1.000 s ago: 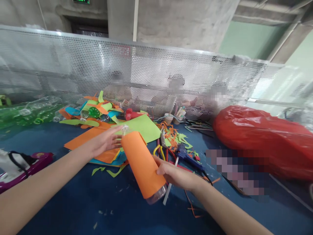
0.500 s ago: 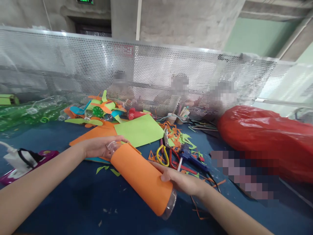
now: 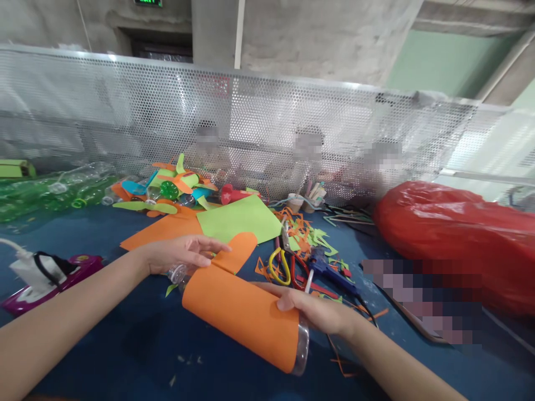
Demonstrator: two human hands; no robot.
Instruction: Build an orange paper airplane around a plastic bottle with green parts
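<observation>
Far left: green bottles lying against mesh screen; purple device with white plug on blue table, well apart from hands

Left-centre, back: foam craft pieces in orange, green, blue; orange sheet flat on table, green sheet lying partly over it

Left hand: fingers extended and apart, palm down, not clamped; resting on loose flap of orange foam and near bottle neck

Centre: clear bottle on its side, held above table, wrapped in orange foam; neck pointing left, base pointing right and toward camera, clear base rim showing past foam edge; one foam corner unrolled and standing up beside left hand

Right hand: clamped on foam-wrapped bottle near its base, thumb on top of foam, other fingers hidden behind

Just behind right hand: yellow scissors, red scissors, blue glue gun, white stick lying together on table amid orange and green scraps

Back centre-right: small cup with sticks, at foot of screen

Right: red bag, bulging, on table; blurred patch in front of it, contents unreadable
</observation>
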